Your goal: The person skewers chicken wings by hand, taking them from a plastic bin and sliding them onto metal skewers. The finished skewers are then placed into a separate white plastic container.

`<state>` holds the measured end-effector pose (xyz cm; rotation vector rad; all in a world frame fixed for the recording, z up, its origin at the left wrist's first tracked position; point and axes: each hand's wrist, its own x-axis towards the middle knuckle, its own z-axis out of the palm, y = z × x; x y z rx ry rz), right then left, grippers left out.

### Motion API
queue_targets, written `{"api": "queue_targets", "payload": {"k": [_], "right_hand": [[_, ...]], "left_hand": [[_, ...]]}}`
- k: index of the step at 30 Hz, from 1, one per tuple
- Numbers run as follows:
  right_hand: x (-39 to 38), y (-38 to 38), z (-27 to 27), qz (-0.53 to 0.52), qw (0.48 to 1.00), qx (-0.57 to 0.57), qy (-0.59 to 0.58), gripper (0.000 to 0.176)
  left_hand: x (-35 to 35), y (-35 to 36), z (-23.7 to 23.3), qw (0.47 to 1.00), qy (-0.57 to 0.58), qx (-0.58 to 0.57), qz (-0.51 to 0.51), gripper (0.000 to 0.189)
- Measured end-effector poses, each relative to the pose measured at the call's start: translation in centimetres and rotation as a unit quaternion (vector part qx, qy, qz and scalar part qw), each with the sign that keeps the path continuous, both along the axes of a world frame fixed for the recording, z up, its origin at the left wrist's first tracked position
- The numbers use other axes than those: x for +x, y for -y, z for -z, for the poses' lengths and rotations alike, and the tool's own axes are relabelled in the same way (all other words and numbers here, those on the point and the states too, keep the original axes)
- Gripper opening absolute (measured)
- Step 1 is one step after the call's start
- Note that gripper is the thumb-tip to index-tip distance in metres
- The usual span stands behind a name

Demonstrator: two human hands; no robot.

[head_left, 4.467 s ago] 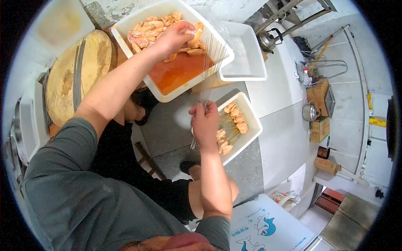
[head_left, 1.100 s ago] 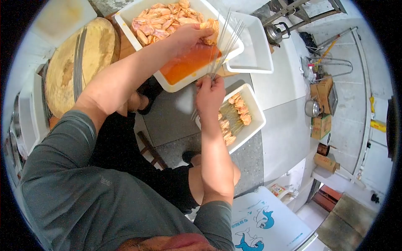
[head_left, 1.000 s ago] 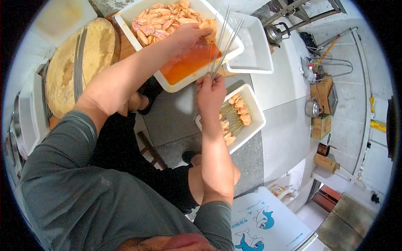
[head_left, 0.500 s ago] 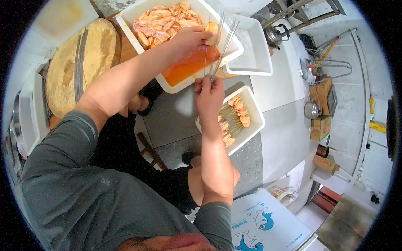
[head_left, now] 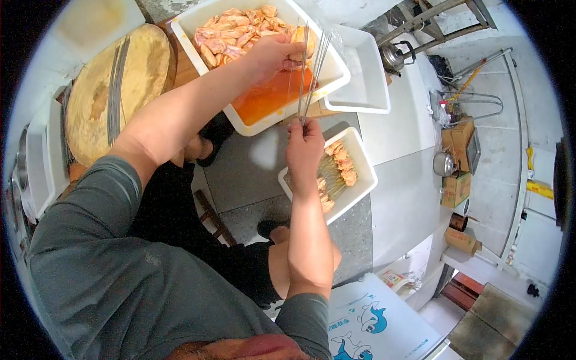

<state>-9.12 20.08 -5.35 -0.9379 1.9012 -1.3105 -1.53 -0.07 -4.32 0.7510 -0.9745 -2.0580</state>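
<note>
My left hand (head_left: 277,57) pinches a chicken wing (head_left: 305,42) over the large white tub. In that tub (head_left: 258,127), raw chicken wings (head_left: 237,30) are heaped at the far end, and orange-red marinade (head_left: 258,103) fills the near end. My right hand (head_left: 305,147) is closed round the lower ends of several thin metal skewers (head_left: 313,84), which point up and away. The skewer tips overlap the wing in this view. Just beyond my right wrist, a smaller white tub (head_left: 367,180) holds skewered chicken pieces (head_left: 342,161) with their metal skewers lying across the middle.
A round wooden chopping block (head_left: 84,102) at left carries a bundle of skewers (head_left: 117,90). Beside the large tub stands another white tub (head_left: 378,99). Kettles (head_left: 443,163) and cardboard boxes (head_left: 459,186) line the right wall. A dolphin-printed lid (head_left: 384,318) is at lower right.
My right hand has shifted slightly down, and the skewers stand more upright, closer to the wing. My left hand still holds the wing in nearly the same place.
</note>
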Motion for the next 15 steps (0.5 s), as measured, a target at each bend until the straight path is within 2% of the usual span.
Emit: {"api": "queue_targets", "payload": {"k": [3, 6, 9, 15], "right_hand": [[-0.1, 0.0, 0.7, 0.000, 0.999, -0.030, 0.028, 0.018], [-0.2, 0.0, 0.5, 0.001, 0.991, -0.016, 0.131, 0.017], [0.1, 0.2, 0.3, 0.014, 0.982, -0.048, 0.180, 0.015], [0.1, 0.1, 0.7, 0.018, 0.973, -0.067, 0.220, 0.012]], "left_hand": [[0.3, 0.1, -0.1, 1.000, -0.008, -0.008, 0.017, 0.016], [0.1, 0.4, 0.4, 0.999, -0.036, -0.008, 0.014, 0.015], [0.0, 0.7, 0.9, 1.000, -0.028, 0.000, 0.006, 0.015], [0.1, 0.3, 0.3, 1.000, -0.028, 0.007, -0.002, 0.015]]}}
